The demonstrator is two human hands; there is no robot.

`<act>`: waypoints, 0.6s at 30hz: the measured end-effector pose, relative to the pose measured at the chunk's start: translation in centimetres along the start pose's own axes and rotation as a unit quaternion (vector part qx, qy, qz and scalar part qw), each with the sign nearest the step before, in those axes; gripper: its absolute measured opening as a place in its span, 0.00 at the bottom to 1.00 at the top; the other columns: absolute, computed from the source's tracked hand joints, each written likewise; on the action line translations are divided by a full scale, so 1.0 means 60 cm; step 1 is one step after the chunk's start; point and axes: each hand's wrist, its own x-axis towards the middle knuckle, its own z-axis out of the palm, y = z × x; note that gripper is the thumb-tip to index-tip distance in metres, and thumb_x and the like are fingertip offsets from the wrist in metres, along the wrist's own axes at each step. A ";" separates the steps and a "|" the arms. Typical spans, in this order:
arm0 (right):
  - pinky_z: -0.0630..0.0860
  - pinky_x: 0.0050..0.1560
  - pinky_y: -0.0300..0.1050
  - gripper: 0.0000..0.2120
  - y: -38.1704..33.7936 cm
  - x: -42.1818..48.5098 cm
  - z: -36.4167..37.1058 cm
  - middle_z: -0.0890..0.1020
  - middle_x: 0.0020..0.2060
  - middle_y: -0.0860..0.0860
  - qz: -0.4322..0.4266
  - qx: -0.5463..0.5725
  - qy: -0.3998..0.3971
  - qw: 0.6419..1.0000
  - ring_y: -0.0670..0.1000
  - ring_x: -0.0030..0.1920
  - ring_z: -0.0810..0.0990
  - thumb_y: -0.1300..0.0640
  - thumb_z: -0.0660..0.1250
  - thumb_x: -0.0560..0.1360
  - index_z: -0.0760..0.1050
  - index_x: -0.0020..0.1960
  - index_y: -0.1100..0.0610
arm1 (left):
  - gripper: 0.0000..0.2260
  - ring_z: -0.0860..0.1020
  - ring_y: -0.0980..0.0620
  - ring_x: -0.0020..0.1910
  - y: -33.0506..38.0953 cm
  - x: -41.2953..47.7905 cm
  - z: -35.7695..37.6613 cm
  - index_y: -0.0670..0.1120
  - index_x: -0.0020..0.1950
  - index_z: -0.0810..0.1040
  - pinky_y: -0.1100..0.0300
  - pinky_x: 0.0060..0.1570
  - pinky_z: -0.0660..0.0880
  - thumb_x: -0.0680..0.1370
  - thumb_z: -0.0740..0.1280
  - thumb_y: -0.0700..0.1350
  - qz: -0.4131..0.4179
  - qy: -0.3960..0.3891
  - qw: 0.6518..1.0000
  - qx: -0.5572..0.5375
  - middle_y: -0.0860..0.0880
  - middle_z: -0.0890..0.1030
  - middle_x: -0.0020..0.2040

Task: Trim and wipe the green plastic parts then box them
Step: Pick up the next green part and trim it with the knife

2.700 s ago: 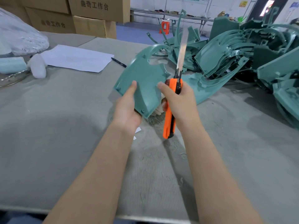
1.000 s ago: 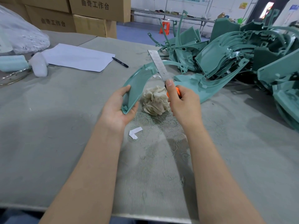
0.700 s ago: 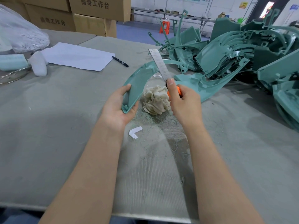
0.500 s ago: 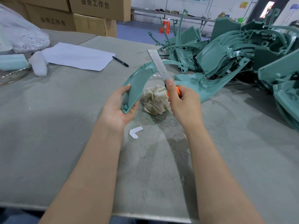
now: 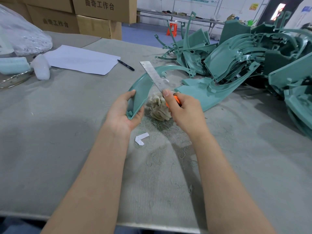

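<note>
The left hand [image 5: 124,114] holds the near end of a curved green part [image 5: 140,89], thumb along its outer edge and fingers curled under it, lifting it off the worktop [image 5: 50,132]. The right hand [image 5: 184,113] is closed round an orange knife [image 5: 175,100], thumb at the base of the blade [image 5: 152,74], which slants up and left across the part's inner edge. A crumpled rag [image 5: 158,108] lies on the worktop between the 2 hands, among thin green shavings [image 5: 157,126]. A pile [image 5: 244,54] of green parts sits to the right. A paper [image 5: 81,59], a pen [image 5: 125,65] and stacked boxes [image 5: 101,7] are farther off to the left.
</note>
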 end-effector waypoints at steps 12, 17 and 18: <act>0.66 0.25 0.39 0.23 -0.015 -0.016 -0.004 0.69 0.22 0.47 0.012 0.099 -0.164 0.981 0.48 0.23 0.66 0.42 0.62 0.78 0.68 0.29 0.54 | 0.04 0.78 0.53 0.24 0.010 0.002 0.000 0.38 0.45 0.74 0.65 0.23 0.75 0.79 0.64 0.38 -0.004 -0.030 0.999 -0.022 0.45 0.78 0.30; 0.65 0.24 0.39 0.22 -0.020 -0.018 -0.007 0.69 0.22 0.50 0.003 0.118 -0.234 0.965 0.49 0.23 0.66 0.44 0.63 0.78 0.69 0.30 0.54 | 0.08 0.79 0.52 0.24 0.011 0.001 -0.006 0.40 0.40 0.75 0.63 0.23 0.76 0.79 0.62 0.38 0.012 -0.040 0.998 -0.038 0.45 0.79 0.28; 0.66 0.24 0.39 0.22 -0.021 -0.019 -0.003 0.69 0.22 0.50 -0.006 0.102 -0.254 0.962 0.49 0.23 0.66 0.44 0.63 0.78 0.70 0.31 0.55 | 0.08 0.78 0.52 0.23 0.009 0.002 -0.008 0.41 0.40 0.74 0.62 0.22 0.75 0.79 0.62 0.40 0.028 -0.029 0.999 -0.005 0.45 0.79 0.30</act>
